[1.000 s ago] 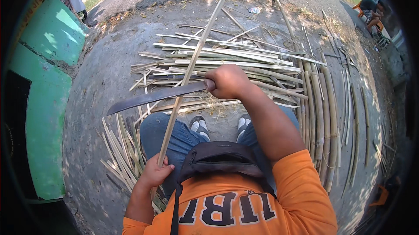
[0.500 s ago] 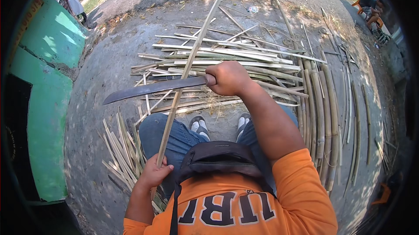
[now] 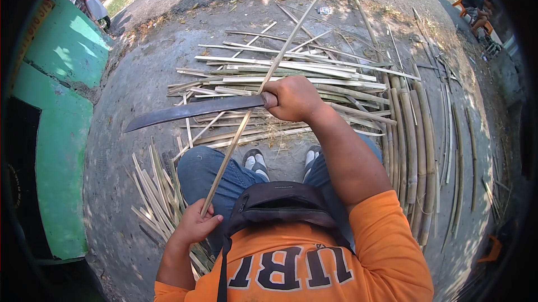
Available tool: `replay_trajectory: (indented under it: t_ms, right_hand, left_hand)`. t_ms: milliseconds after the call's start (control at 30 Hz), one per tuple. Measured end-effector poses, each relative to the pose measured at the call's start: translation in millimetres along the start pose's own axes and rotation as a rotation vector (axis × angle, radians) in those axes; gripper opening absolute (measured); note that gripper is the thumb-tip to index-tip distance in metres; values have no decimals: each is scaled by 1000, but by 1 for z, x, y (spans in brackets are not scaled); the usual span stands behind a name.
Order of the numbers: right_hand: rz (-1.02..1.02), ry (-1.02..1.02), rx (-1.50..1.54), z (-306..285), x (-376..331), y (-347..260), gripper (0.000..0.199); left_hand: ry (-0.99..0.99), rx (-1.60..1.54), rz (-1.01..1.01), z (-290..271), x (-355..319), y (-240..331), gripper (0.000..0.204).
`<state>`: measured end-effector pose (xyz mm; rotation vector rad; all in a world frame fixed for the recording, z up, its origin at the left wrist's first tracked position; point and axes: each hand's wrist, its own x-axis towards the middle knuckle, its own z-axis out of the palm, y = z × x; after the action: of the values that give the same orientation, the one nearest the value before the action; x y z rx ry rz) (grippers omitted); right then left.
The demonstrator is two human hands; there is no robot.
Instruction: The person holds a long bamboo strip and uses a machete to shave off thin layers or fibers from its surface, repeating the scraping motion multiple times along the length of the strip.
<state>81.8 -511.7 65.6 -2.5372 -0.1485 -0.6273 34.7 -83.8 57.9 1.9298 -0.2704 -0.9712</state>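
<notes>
My right hand (image 3: 292,99) is wrapped round the handle of a machete (image 3: 193,110), whose long dark blade points left and lies across a bamboo strip (image 3: 227,156). Low on the left, my left hand (image 3: 198,222) grips the near end of that strip by my knee. The strip slants away up and to the right, passing under the blade close to my right fist, with its far end over the ground beyond the pile. Whether the edge bites into the strip I cannot tell. Most of the machete's handle is hidden inside my fist.
Split bamboo strips (image 3: 302,69) lie piled crosswise in front of my feet. More strips (image 3: 154,190) lean in a bundle at my left. Bamboo poles (image 3: 412,145) line the right side. A green wall (image 3: 61,134) stands left; a person (image 3: 477,11) sits far right.
The strip's far end has swung to the right and now crosses the blade nearer my right fist. The machete tip has shifted slightly left. My left hand stays near my knee.
</notes>
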Motion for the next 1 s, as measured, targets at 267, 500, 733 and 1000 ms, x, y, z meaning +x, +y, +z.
replay_trajectory:
  t_ms: [267,500,733,1000]
  right_hand:
    - [12,-25,-11,-4,2,-2,14]
    - [23,6,20,-2,4,-4,15]
    - [21,69,49,1,0,-4,15]
    - [25,112,96,2,1,-1,16]
  left_hand:
    - [50,3,41,0,3,-3,30]
    - [77,-21,46,2,4,-4,29]
    - [75,24,35,0,-1,-2,30]
    - [92,-25,41,2,4,-4,30]
